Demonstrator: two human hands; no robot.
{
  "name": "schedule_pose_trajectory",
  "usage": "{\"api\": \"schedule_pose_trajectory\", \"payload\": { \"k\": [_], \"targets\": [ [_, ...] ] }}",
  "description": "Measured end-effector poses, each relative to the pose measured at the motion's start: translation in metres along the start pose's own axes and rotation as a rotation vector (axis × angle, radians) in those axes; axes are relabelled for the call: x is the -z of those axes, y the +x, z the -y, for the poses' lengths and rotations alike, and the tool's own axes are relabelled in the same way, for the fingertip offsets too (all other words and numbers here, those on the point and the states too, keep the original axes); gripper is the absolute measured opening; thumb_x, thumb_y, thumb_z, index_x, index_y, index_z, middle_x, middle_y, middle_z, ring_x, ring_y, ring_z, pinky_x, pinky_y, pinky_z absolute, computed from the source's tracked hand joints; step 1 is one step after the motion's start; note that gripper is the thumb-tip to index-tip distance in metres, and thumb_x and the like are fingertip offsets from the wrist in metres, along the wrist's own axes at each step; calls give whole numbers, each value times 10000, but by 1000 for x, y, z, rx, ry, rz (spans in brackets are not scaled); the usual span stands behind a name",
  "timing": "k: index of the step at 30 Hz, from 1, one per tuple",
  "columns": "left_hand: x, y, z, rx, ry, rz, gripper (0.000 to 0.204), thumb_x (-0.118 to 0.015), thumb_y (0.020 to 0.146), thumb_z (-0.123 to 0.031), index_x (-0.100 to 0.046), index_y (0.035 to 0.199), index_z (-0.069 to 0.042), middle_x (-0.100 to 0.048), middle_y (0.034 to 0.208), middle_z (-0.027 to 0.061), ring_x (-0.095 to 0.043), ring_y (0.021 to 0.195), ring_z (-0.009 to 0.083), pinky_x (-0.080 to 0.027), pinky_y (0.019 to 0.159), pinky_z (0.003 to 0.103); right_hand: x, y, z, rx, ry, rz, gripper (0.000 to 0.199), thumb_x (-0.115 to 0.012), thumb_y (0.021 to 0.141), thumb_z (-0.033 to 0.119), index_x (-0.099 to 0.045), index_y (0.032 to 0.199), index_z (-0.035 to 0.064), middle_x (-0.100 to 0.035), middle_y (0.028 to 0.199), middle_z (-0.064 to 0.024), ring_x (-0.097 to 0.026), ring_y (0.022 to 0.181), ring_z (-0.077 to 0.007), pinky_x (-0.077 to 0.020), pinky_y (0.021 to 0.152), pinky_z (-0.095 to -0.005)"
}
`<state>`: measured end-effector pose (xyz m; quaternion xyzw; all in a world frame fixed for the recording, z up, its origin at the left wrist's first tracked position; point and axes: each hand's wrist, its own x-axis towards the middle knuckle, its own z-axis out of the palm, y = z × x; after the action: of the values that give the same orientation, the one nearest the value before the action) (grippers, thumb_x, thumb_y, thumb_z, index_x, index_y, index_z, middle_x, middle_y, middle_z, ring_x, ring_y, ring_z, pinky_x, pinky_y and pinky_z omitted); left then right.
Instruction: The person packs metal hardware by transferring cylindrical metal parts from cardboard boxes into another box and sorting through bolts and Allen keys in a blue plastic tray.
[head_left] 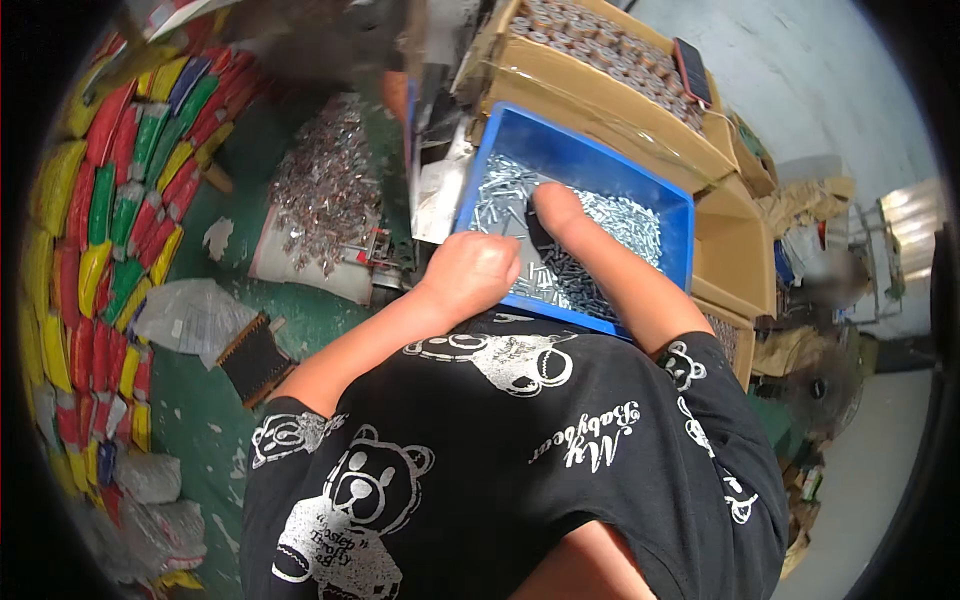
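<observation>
A blue plastic bin [592, 142] in front of me holds many small silvery metal pins or rivets [622, 222], spread over its grey bottom. My left hand [472, 270] is closed at the bin's near left edge, its fingers curled under. Beside its fingertips shows the thin end of a pin, but whether the hand grips it is unclear. Over the middle of the bin, my right hand [557, 208] reaches down among the pins. Its fingers are hidden from this view, and a dark shadow falls along that arm.
Behind the bin, a cardboard box [590, 95] holds rows of round coppery parts, with a phone [692, 72] at its right end. Another open carton [735, 245] stands right. Left, small metal parts [325, 190] are heaped on a sack. Coloured bundles [110, 240] are stacked far left.
</observation>
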<state>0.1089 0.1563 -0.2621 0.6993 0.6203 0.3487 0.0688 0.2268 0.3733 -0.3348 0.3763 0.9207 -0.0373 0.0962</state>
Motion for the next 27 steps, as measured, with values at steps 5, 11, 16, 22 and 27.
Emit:
{"api": "schedule_pose_trajectory", "payload": {
  "k": [5,11,16,22,27],
  "targets": [
    [3,-2,-3,-41,-49,-8,145,-600,810,-138,-593,698,-46,-621,654,157,-640,661,362,-509,631,484,-10,0,-16,-13,39,-10,180,-598,813,113,-714,896,3,-671,970,-271,-662,918,-414,-527,817,-473],
    [4,0,0,-13,-50,114,147,-588,807,-161,-605,727,-39,-638,683,166,-654,694,360,-517,643,475,-18,8,-41,118,70,-96,151,-585,844,117,-652,865,-16,-672,865,-266,-679,787,-391,-531,700,-463],
    [2,-2,8,-59,-109,109,171,-616,805,-181,-612,740,-23,-646,691,180,-659,688,367,-521,657,476,96,-25,21,-98,915,44,227,-600,947,262,-591,814,78,-525,639,17,-466,508,-82,-339,438,-246],
    [4,0,5,-63,-71,49,168,-582,821,-155,-598,714,-26,-643,697,166,-652,692,357,-519,657,478,146,33,87,133,675,-275,356,-617,873,338,-655,957,-6,-676,818,-195,-677,775,-289,-520,755,-404],
    [6,0,-2,-50,-36,38,138,-585,829,-148,-593,745,-38,-623,691,168,-640,690,361,-508,639,484,136,28,59,243,895,-392,418,-554,970,230,-535,1300,-24,-666,1141,-157,-667,987,-187,-510,893,-321]
  ]
}}
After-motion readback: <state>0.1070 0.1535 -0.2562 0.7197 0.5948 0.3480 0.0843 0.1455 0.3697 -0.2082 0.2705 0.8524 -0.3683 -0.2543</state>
